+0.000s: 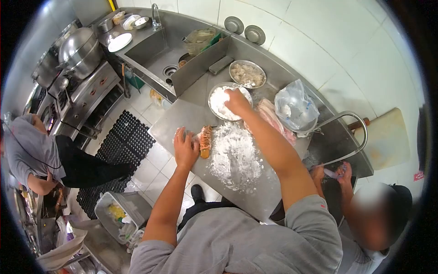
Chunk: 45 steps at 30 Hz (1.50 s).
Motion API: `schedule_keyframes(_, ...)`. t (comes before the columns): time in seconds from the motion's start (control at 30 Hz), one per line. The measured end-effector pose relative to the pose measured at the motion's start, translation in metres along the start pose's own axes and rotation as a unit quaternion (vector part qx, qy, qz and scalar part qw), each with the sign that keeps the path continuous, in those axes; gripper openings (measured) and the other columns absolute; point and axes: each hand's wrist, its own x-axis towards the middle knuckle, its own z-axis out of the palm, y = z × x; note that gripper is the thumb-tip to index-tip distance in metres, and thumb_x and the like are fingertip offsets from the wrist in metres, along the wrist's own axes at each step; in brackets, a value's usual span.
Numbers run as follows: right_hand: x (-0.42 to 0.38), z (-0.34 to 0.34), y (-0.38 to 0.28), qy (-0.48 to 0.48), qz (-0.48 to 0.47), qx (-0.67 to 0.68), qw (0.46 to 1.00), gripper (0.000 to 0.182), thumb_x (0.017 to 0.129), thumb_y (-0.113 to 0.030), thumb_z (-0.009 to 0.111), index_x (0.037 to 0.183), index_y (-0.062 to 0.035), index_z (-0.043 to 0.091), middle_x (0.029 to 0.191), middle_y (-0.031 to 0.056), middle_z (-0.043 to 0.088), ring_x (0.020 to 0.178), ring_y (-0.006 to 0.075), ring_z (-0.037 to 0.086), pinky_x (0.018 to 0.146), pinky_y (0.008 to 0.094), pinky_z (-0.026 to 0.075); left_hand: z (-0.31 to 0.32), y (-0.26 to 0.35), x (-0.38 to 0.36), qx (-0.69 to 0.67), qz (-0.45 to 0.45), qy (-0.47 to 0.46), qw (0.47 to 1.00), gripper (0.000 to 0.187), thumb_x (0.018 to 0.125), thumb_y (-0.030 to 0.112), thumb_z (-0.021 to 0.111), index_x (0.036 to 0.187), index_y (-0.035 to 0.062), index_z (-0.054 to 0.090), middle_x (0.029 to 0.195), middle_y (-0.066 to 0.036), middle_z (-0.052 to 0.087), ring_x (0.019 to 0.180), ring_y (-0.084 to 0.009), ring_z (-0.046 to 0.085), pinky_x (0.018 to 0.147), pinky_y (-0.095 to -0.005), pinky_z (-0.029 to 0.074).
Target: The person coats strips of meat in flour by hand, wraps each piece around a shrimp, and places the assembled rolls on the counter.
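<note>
My right hand (237, 102) reaches into a round metal bowl of white flour (220, 101), its fingers closed at the flour. On the steel counter, my left hand (186, 147) lies with its fingers spread, beside an orange-brown elongated piece of food (205, 142). Loose flour (235, 155) is spread over the counter in front of me. Behind my right forearm are pale pink strips of meat (269, 114), partly hidden. A second metal bowl (247, 74) with pale, wet-looking pieces stands behind the flour bowl.
A clear plastic bag (295, 102) rests in a bowl at the right. A co-worker's hands (342, 172) are at a curved faucet (365, 132). A sink (159, 52) lies back left. Another person (34, 155) stands left near the stove (89, 91); a grey bin (119, 214) stands below.
</note>
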Motion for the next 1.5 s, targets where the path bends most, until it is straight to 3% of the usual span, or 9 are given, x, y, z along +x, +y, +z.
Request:
schedule_keyframes(0.13,0.015,-0.018,0.023,-0.039,0.066,0.068,0.995,0.045,0.083,-0.025,0.057,0.125,-0.0099,0.054,0.125,0.0208,0.052,0.115,0.0389,0.049,0.092,0.0445,0.045,-0.001,0.002,-0.001,0.009,-0.001,0.004,1.000,0.030,0.077,0.013,0.063,0.106,0.0041,0.060,0.130,-0.019,0.045,0.126,-0.0394,0.037,0.104,-0.0478,0.032)
schedule_keyframes(0.3,-0.009,-0.001,0.005,-0.027,-0.079,-0.127,0.988,0.044,0.083,-0.028,0.060,0.124,-0.0135,0.054,0.130,0.0231,0.047,0.118,0.0419,0.047,0.093,0.0490,0.043,-0.001,0.003,0.000,0.014,0.001,0.000,1.000,0.026,0.078,0.014,0.063,0.102,0.0043,0.062,0.130,-0.019,0.045,0.125,-0.0386,0.039,0.104,-0.0469,0.032)
schedule_keyframes(0.47,-0.011,-0.004,0.002,0.011,-0.007,0.043,0.999,0.038,0.083,-0.018,0.058,0.121,-0.0119,0.055,0.128,0.0237,0.047,0.116,0.0430,0.048,0.091,0.0477,0.045,0.002,0.002,0.000,0.014,-0.002,-0.012,1.000,0.024,0.079,0.015,0.064,0.101,0.0042,0.063,0.129,-0.018,0.046,0.126,-0.0380,0.039,0.104,-0.0459,0.032)
schedule_keyframes(0.7,-0.025,-0.006,-0.006,0.072,-0.050,-0.134,0.987,0.041,0.080,-0.021,0.063,0.118,-0.0089,0.056,0.124,0.0241,0.047,0.113,0.0425,0.050,0.090,0.0472,0.046,0.003,0.003,0.001,0.018,0.010,0.001,1.000,0.024,0.079,0.014,0.064,0.100,0.0041,0.063,0.128,-0.020,0.047,0.123,-0.0379,0.041,0.103,-0.0459,0.033)
schedule_keyframes(0.97,-0.002,0.013,0.015,0.111,-0.029,0.021,0.993,0.034,0.079,-0.015,0.059,0.113,-0.0082,0.056,0.115,0.0216,0.051,0.095,0.0365,0.058,0.079,0.0472,0.050,0.003,0.001,0.000,0.017,0.018,0.002,1.000,0.023,0.078,0.013,0.064,0.100,0.0033,0.062,0.127,-0.020,0.047,0.122,-0.0388,0.041,0.102,-0.0462,0.034)
schedule_keyframes(1.2,-0.024,0.015,-0.003,0.095,-0.043,-0.132,0.986,0.029,0.081,-0.012,0.056,0.109,-0.0041,0.060,0.122,0.0227,0.049,0.117,0.0427,0.044,0.081,0.0449,0.051,-0.004,0.001,0.012,-0.050,-0.032,0.084,0.995,0.031,0.077,0.001,0.059,0.109,0.0038,0.060,0.131,-0.019,0.042,0.127,-0.0381,0.035,0.104,-0.0456,0.031)
schedule_keyframes(1.33,-0.011,0.014,-0.004,0.093,-0.014,-0.063,0.994,0.033,0.082,-0.007,0.053,0.115,-0.0044,0.055,0.123,0.0231,0.048,0.116,0.0425,0.045,0.079,0.0427,0.052,-0.037,0.097,0.101,-0.103,0.111,0.096,0.984,0.036,0.078,0.000,0.060,0.114,0.0039,0.056,0.129,-0.018,0.044,0.124,-0.0360,0.038,0.103,-0.0451,0.032)
schedule_keyframes(1.4,-0.017,0.006,-0.008,0.095,-0.026,0.058,0.994,0.040,0.084,-0.013,0.054,0.122,-0.0038,0.048,0.124,0.0246,0.047,0.112,0.0431,0.048,0.086,0.0469,0.048,-0.022,0.154,0.148,-0.120,0.196,0.052,0.972,0.042,0.076,0.003,0.064,0.117,0.0063,0.056,0.120,-0.018,0.053,0.120,-0.0352,0.043,0.103,-0.0429,0.033)
schedule_keyframes(1.5,0.000,0.070,0.010,0.196,-0.034,0.208,0.958,0.043,0.087,-0.023,0.050,0.125,-0.0034,0.046,0.127,0.0258,0.045,0.113,0.0451,0.048,0.094,0.0511,0.041,0.042,0.218,0.190,-0.157,0.179,-0.104,0.966,0.046,0.079,0.022,0.067,0.118,0.0008,0.055,0.118,-0.023,0.055,0.113,-0.0353,0.050,0.097,-0.0417,0.039)
